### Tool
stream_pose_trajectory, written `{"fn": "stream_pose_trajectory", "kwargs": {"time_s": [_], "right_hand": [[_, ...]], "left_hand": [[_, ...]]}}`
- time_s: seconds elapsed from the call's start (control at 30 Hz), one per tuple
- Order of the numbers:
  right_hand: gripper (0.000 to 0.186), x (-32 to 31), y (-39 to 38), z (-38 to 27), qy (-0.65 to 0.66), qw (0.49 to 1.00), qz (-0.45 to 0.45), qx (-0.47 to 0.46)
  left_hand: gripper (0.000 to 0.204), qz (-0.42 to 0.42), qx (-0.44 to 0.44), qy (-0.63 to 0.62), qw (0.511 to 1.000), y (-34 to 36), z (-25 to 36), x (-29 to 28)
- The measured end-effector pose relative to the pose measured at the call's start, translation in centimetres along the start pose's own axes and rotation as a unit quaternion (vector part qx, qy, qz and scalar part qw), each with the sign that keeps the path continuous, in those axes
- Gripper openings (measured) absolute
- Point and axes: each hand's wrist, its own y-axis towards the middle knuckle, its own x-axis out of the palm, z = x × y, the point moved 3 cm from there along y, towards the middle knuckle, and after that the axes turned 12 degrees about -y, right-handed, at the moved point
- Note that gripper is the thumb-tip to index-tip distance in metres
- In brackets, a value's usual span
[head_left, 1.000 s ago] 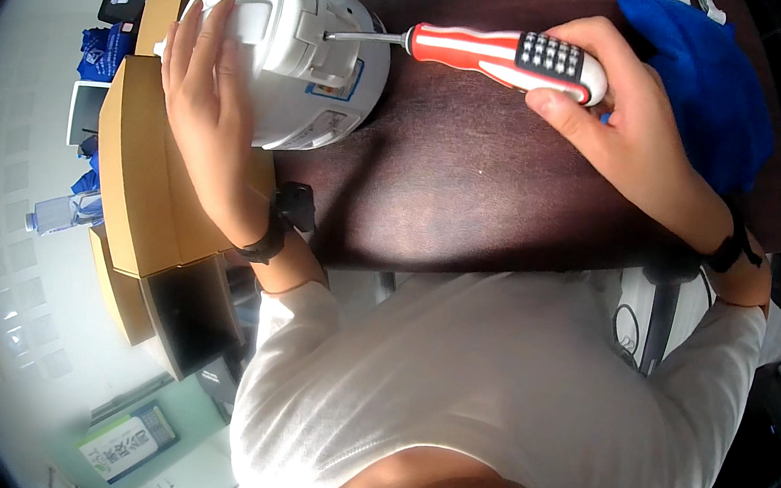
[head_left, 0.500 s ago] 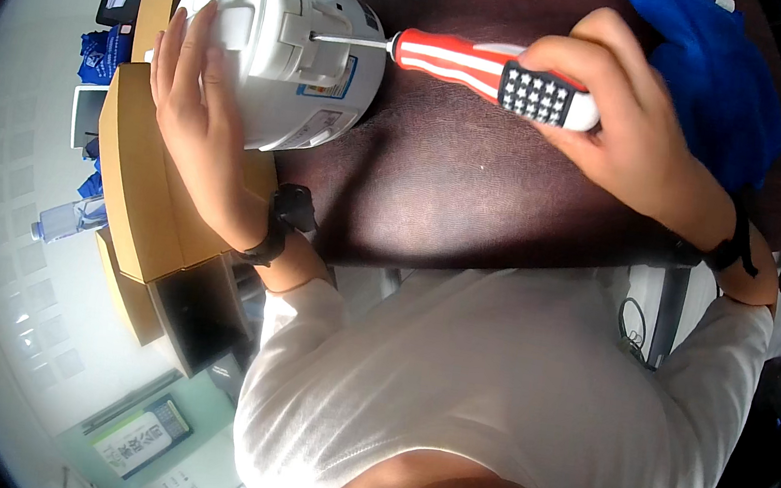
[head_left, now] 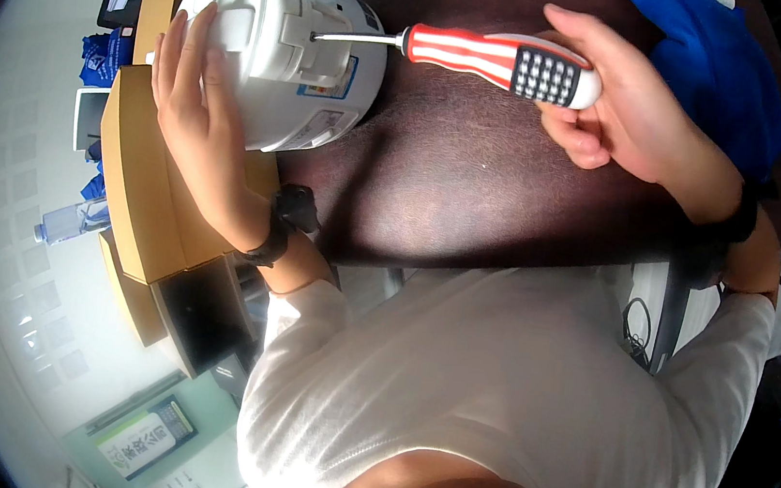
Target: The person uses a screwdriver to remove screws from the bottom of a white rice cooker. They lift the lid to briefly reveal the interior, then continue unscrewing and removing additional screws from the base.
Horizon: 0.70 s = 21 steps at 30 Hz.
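Note:
A white rounded appliance, like a rice cooker point(head_left: 277, 98), lies on its side on the dark table. My left hand point(head_left: 190, 112) lies flat across its lid end, fingers stretched out. A screwdriver point(head_left: 472, 56) with a red-and-white striped handle and a star-patterned black end reaches sideways to the cooker. Its metal shaft meets a recess in the hinge part point(head_left: 323, 41); the tip itself is hidden there. My right hand point(head_left: 622, 107) has the handle's white butt against the palm. Its fingers curl beneath the handle, while the thumb stands raised off it.
Brown cardboard boxes point(head_left: 149, 185) stand left of the cooker, close by my left forearm. A blue cloth point(head_left: 723, 80) lies at the right of the dark table point(head_left: 456, 184). Beyond the boxes are a clear plastic bottle point(head_left: 71, 222) and a white wall.
My right hand has loosened its wrap around the handle; the thumb has lifted and the wrist has turned. The screwdriver has rolled and shifted slightly right at its handle. The left hand stays put.

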Motion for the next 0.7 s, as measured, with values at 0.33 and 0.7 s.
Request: {"fn": "stream_pose_trajectory", "kwargs": {"time_s": [0.33,0.7], "right_hand": [[0.063,0.2,-0.8,-0.5,-0.219,0.958,0.162,-0.090],[0.029,0.9,-1.8,-0.9,-0.461,0.763,0.247,-0.380]], "left_hand": [[0.032,-0.002,0.018,-0.006,1.000,0.1,-0.1,0.0],[0.031,0.005,0.002,-0.020,1.000,0.1,0.8,0.0]]}}
